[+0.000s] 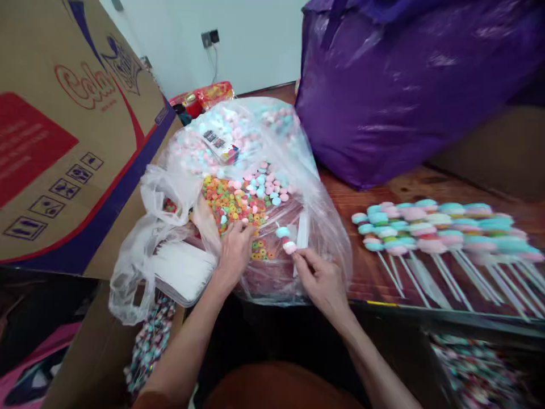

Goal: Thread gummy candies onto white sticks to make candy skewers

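Head view: near the brown wooden table's (366, 286) front edge, my right hand (320, 279) pinches a pink-and-blue candy skewer (283, 232) low, presumably freeing its tip; left hand (235, 248), grip unclear, at yellow-orange ring candies (225, 199).

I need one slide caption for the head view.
The right hand holds a candy skewer; the left hand is at the loose ring-shaped sweets.

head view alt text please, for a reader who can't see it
A person's right hand holds a skewer of sweets while the left hand is at a pile of small colourful rings on clear plastic. More loaded skewers lie on the wooden table to the right, in front of a purple bag.
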A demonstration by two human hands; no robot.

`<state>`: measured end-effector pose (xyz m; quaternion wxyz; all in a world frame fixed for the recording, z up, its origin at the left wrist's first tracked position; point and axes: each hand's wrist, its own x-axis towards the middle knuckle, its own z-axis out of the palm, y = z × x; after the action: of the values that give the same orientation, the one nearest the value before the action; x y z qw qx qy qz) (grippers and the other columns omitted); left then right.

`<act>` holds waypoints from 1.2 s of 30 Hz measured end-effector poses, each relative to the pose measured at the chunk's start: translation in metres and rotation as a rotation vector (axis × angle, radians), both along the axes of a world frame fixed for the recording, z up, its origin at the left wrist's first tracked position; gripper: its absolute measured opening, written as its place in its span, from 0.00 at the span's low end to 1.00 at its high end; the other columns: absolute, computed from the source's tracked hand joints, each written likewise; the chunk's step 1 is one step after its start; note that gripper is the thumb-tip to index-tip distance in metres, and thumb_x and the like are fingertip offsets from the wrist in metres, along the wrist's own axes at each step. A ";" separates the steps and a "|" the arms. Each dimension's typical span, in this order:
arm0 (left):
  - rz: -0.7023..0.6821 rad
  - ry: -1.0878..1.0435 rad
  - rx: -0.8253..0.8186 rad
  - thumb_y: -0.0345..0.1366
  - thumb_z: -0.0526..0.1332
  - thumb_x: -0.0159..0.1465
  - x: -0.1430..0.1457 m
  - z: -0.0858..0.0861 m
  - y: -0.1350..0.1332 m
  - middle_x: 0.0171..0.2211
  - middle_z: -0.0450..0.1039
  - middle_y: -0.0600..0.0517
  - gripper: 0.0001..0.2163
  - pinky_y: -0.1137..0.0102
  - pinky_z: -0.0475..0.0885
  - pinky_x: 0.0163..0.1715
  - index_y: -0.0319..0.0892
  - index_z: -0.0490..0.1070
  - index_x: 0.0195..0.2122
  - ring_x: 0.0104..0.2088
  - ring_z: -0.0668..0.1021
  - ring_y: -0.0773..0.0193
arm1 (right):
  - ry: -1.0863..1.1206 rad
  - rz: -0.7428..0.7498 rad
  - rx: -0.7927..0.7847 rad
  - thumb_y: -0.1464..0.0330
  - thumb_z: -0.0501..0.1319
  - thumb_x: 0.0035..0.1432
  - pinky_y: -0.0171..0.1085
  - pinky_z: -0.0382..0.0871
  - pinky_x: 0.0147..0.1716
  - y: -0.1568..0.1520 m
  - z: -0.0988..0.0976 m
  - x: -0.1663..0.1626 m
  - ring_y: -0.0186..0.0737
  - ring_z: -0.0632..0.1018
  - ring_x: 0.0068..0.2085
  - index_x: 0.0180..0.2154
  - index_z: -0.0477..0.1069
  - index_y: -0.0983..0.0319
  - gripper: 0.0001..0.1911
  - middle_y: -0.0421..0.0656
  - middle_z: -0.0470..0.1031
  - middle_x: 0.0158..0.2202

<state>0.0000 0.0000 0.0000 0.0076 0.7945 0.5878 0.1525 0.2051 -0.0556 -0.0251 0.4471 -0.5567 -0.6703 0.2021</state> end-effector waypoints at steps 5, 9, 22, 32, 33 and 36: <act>0.000 0.047 0.003 0.28 0.56 0.67 0.006 0.004 0.001 0.42 0.72 0.46 0.09 0.65 0.71 0.46 0.42 0.75 0.42 0.46 0.73 0.56 | 0.016 -0.007 -0.015 0.65 0.56 0.65 0.29 0.59 0.23 0.000 0.001 -0.001 0.30 0.68 0.20 0.32 0.76 0.64 0.14 0.35 0.67 0.20; -0.041 0.016 -0.006 0.28 0.52 0.68 0.006 0.004 0.001 0.41 0.72 0.46 0.12 0.66 0.71 0.44 0.43 0.76 0.43 0.45 0.74 0.58 | 0.035 -0.017 -0.041 0.64 0.57 0.65 0.29 0.58 0.21 -0.001 -0.001 -0.001 0.30 0.67 0.20 0.32 0.76 0.64 0.14 0.35 0.66 0.20; 0.222 -1.384 -0.436 0.38 0.69 0.54 0.020 0.005 0.007 0.29 0.77 0.52 0.10 0.73 0.71 0.29 0.38 0.79 0.35 0.27 0.76 0.68 | 0.126 0.186 0.029 0.68 0.58 0.66 0.29 0.65 0.26 -0.004 -0.002 0.000 0.31 0.73 0.24 0.37 0.77 0.63 0.09 0.39 0.76 0.27; 0.087 -1.123 -0.218 0.33 0.67 0.57 0.024 0.000 0.002 0.35 0.82 0.49 0.08 0.67 0.74 0.41 0.41 0.82 0.38 0.36 0.80 0.62 | 0.080 0.167 -0.011 0.68 0.57 0.66 0.29 0.63 0.25 -0.002 -0.001 -0.002 0.31 0.71 0.22 0.35 0.76 0.64 0.11 0.38 0.73 0.24; 0.081 -1.129 -0.214 0.33 0.66 0.57 0.025 -0.002 0.002 0.37 0.82 0.48 0.09 0.66 0.75 0.43 0.41 0.82 0.39 0.37 0.80 0.61 | 0.092 0.150 -0.002 0.68 0.57 0.66 0.29 0.63 0.25 -0.002 -0.001 -0.002 0.30 0.71 0.22 0.34 0.76 0.64 0.11 0.38 0.72 0.23; 0.108 -1.282 -0.267 0.35 0.67 0.58 0.028 -0.006 0.006 0.39 0.82 0.48 0.11 0.64 0.76 0.45 0.41 0.81 0.42 0.39 0.81 0.60 | 0.134 0.118 0.021 0.68 0.58 0.66 0.29 0.64 0.26 -0.002 -0.002 -0.002 0.31 0.72 0.24 0.35 0.76 0.64 0.10 0.38 0.73 0.25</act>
<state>0.0284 0.0056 -0.0061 0.4474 0.5076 0.5198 0.5216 0.2031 -0.0576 -0.0272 0.4839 -0.4970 -0.6726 0.2577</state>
